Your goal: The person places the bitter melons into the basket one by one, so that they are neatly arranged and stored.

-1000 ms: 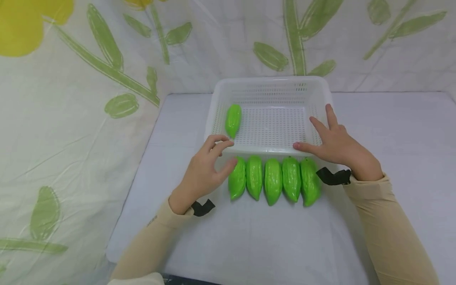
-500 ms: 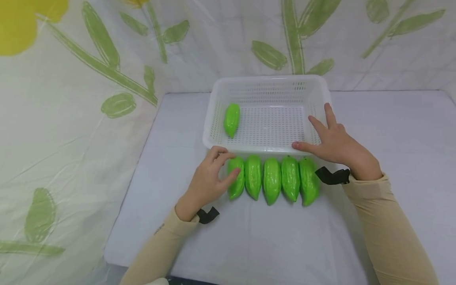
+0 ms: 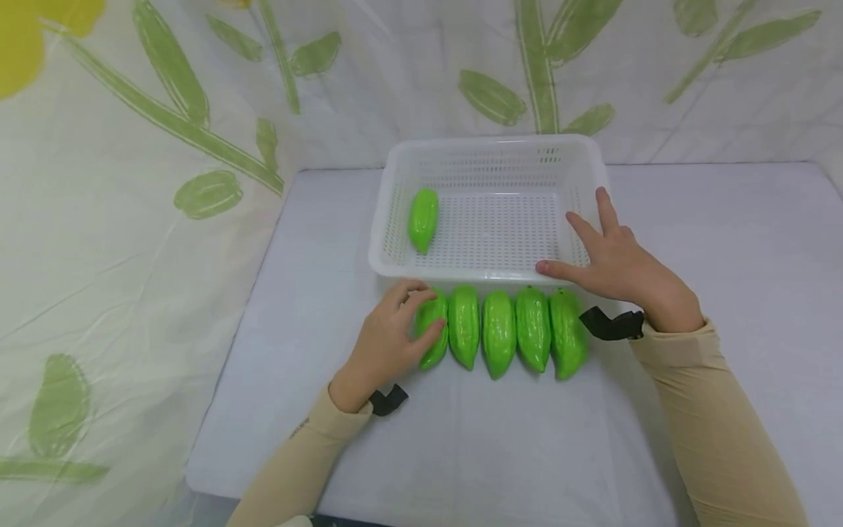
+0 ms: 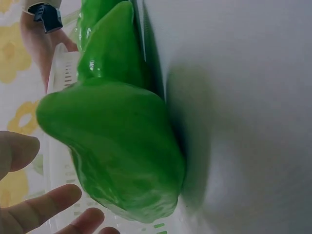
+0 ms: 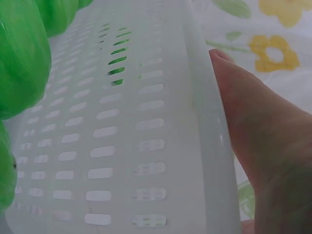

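Observation:
Several glossy green tapered vegetables (image 3: 499, 335) lie side by side in a row on the table, in front of a white perforated plastic basket (image 3: 474, 276). Over the leftmost vegetable (image 3: 432, 313) my left hand (image 3: 388, 340) hovers, thumb and fingers loosely bent and apart. The left wrist view shows that vegetable (image 4: 122, 146) large, beside the fingertips (image 4: 66, 195) and not enclosed by them. My right hand (image 3: 622, 265) spreads its fingers at the basket's right side, thumb at the front rim. In the right wrist view the thumb (image 5: 239, 87) lies along the outside of the rim.
One more green vegetable (image 3: 424, 221) lies inside the basket at its left end. White cloth covers the table (image 3: 500, 446). A flower-printed cloth (image 3: 369, 88) hangs behind and to the left.
My left hand has come down from the basket's front left corner to the leftmost vegetable. The right hand stays at the basket, and the whole view has shifted slightly.

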Action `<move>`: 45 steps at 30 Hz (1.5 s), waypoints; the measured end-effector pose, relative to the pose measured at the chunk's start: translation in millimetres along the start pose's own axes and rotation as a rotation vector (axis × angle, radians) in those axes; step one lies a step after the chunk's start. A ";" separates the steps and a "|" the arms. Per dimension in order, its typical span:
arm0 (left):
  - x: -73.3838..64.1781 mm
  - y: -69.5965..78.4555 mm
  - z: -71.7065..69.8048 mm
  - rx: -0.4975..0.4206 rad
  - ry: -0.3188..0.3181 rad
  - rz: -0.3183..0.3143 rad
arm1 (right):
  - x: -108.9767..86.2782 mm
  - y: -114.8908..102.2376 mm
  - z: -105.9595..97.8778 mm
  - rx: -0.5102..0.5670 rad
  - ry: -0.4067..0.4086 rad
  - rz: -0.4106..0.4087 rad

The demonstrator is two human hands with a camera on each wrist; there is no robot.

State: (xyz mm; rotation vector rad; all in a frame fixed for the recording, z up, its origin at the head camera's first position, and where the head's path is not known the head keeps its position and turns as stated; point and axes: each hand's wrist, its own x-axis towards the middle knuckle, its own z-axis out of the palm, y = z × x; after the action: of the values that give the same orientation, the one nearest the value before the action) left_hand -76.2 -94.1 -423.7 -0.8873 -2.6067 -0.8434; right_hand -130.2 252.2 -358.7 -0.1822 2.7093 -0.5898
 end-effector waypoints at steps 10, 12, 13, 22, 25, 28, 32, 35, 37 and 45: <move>-3.0 -7.0 9.6 0.067 -0.056 -0.063 | 3.0 1.9 0.6 -0.004 0.021 -0.014; -3.6 -8.3 11.4 0.066 -0.080 -0.081 | 3.4 2.2 0.9 -0.006 0.022 -0.014; -4.1 -8.7 12.2 0.061 -0.093 -0.090 | 3.4 2.3 1.0 -0.006 0.023 -0.015; -6.8 -9.2 19.7 0.036 -0.183 -0.157 | 2.1 1.4 -0.2 0.001 0.020 -0.014; -6.9 -8.4 20.5 0.032 -0.186 -0.169 | 2.0 0.8 -0.2 -0.002 0.018 -0.014; -6.8 -7.8 21.4 0.026 -0.188 -0.175 | 2.0 0.7 -0.2 0.001 0.017 -0.013; -6.7 -7.6 22.7 0.010 -0.187 -0.172 | 2.4 0.8 0.0 0.004 0.020 -0.015; -7.1 -7.7 23.6 0.007 -0.184 -0.169 | 2.9 1.2 0.6 0.001 0.023 -0.015; -7.1 -7.8 24.1 0.005 -0.179 -0.167 | 3.3 1.8 0.8 -0.002 0.022 -0.019; -6.2 -8.3 24.9 -0.009 -0.159 -0.159 | 2.5 1.1 -1.3 0.002 0.009 -0.021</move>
State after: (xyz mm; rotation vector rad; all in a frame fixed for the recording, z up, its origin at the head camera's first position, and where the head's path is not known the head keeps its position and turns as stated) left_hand -77.9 -87.4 -449.8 -0.7879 -2.8446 -0.8566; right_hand -133.0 253.2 -358.8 -0.2076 2.7186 -0.6007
